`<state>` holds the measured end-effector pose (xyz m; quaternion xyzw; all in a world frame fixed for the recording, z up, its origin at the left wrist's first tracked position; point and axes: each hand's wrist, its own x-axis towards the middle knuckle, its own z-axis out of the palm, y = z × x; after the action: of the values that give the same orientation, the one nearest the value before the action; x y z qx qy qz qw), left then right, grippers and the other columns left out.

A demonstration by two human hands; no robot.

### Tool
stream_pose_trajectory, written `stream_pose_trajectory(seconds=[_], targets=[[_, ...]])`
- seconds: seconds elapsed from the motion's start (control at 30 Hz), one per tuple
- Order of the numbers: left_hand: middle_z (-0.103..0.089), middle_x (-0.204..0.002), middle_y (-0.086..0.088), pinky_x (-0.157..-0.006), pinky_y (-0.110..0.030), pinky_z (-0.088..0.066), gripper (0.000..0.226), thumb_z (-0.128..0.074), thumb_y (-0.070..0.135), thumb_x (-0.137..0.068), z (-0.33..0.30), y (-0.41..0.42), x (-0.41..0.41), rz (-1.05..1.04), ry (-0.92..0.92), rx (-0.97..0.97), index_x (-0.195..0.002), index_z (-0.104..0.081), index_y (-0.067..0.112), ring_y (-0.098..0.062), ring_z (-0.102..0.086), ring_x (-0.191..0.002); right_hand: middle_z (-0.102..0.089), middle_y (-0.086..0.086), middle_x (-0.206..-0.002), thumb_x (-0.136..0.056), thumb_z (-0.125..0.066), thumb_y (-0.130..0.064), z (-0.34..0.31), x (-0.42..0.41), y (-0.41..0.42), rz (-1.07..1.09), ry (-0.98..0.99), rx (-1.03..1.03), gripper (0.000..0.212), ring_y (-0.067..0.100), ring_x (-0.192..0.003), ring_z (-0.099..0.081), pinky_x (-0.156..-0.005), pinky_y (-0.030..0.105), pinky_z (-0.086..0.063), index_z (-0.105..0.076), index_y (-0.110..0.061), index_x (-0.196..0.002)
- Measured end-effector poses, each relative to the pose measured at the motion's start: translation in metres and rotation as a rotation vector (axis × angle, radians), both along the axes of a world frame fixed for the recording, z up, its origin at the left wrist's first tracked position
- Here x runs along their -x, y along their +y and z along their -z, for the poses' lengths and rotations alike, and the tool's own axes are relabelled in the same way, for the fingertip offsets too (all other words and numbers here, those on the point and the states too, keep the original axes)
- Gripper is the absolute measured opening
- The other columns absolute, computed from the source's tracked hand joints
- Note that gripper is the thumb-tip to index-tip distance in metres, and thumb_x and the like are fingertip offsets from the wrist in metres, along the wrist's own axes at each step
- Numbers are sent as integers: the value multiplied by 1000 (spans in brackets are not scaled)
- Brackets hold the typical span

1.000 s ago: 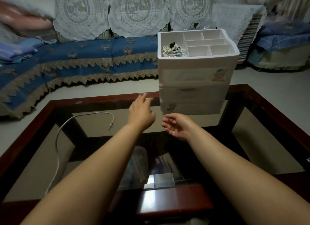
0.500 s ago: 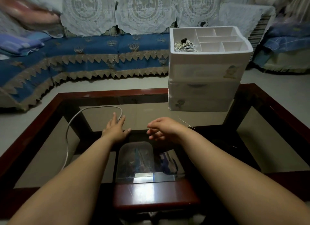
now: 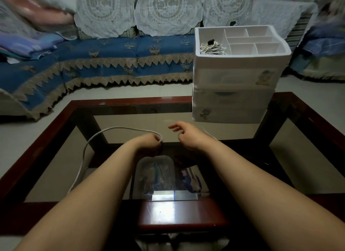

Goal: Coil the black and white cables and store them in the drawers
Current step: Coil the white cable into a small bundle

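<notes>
L hand (image 3: pixel 149 143) now gripping white cable (image 3: pixel 97 136)

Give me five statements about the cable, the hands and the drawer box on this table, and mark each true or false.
1. The left hand grips one end of the white cable. True.
2. The right hand holds the cable too. False: it is open and holds nothing.
3. The drawer box stands at the far right of the glass table. True.
4. All the top compartments of the box are empty. False: the left one holds a cable bundle.
5. The white cable is already coiled. False: it lies in a long loose curve on the glass.
</notes>
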<state>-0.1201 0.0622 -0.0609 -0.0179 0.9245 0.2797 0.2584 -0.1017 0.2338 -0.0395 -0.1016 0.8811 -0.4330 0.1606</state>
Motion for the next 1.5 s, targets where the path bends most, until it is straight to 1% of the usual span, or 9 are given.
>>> stream_pose_trajectory(seconds=[0.27,0.47,0.57,0.7,0.93,1.07,1.27,1.4,1.5], targets=[[-42,-59,7,-46,-19,-26,27,-39,37,-98,-91,17,-66,-6,-23,-1050,-89,-58,20,-8,-33,-49,-63,-4,-108,-95,-29,-57,-43,-23,7,48,136,416,53,15,-109,-55,-106,38,-33,-64,-17,-99],[-40,-51,8,-45,-14,-36,34,-33,32,-99,-90,21,-93,-241,-146,-1801,-102,-61,12,-3,-40,-44,-54,2,-63,-102,-32,-36,-43,-43,16,68,-76,758,31,19,-65,-60,-82,40,-52,-52,-12,-98],[-48,-62,6,-52,-17,-44,21,-39,23,-95,-90,24,-102,-186,-253,-1808,-98,-57,11,-6,-46,-52,-43,-2,-59,-103,-31,-37,-49,-56,12,233,-6,622,32,9,-45,-42,-49,28,-42,-50,-16,-88],[-33,-47,7,-39,-14,-21,41,-35,36,-98,-90,23,-104,-201,-386,-1678,-113,-60,7,-4,-32,-38,-47,-2,-66,-102,-30,-40,-49,-65,18,278,43,374,33,10,-53,-40,-49,24,-33,-53,-18,-91],[-60,-76,1,-46,-13,-35,21,-36,23,-98,-97,28,-102,-424,-122,-1946,-94,-53,10,-3,-40,-51,-61,14,-98,-95,-34,-55,-25,-87,-8,196,-464,1010,52,29,-94,-63,-84,41,-50,-50,-10,-117],[-68,-93,-9,-45,-14,-25,8,-44,15,-90,-98,15,-93,-617,93,-1951,-93,-49,9,-5,-33,-52,-51,8,-86,-102,-38,-24,-12,-104,-43,308,-536,1196,14,28,-81,-61,-72,40,-52,-45,-17,-111],[-62,-127,-8,-53,-16,-37,31,-25,28,-104,-100,11,-93,-592,374,-1603,-113,-51,14,-8,-47,-64,-54,1,-79,-99,-44,-19,-13,-116,-49,180,-42,437,29,13,-62,-55,-54,28,-52,-42,-22,-127],[-62,-127,1,-68,-27,-53,43,-22,31,-105,-99,-3,-94,-517,512,-1266,-142,-32,13,-19,-67,-92,-51,2,-79,-98,-46,-13,-22,-122,-42,49,-24,428,44,14,-73,-56,-84,40,-54,-39,-23,-140],[-61,-127,-2,-69,-31,-58,39,-23,28,-105,-98,-7,-97,-493,517,-1220,-139,-30,8,-23,-70,-92,-54,0,-86,-100,-43,-15,-32,-123,-39,106,-20,459,31,11,-72,-56,-70,30,-53,-41,-18,-130]])
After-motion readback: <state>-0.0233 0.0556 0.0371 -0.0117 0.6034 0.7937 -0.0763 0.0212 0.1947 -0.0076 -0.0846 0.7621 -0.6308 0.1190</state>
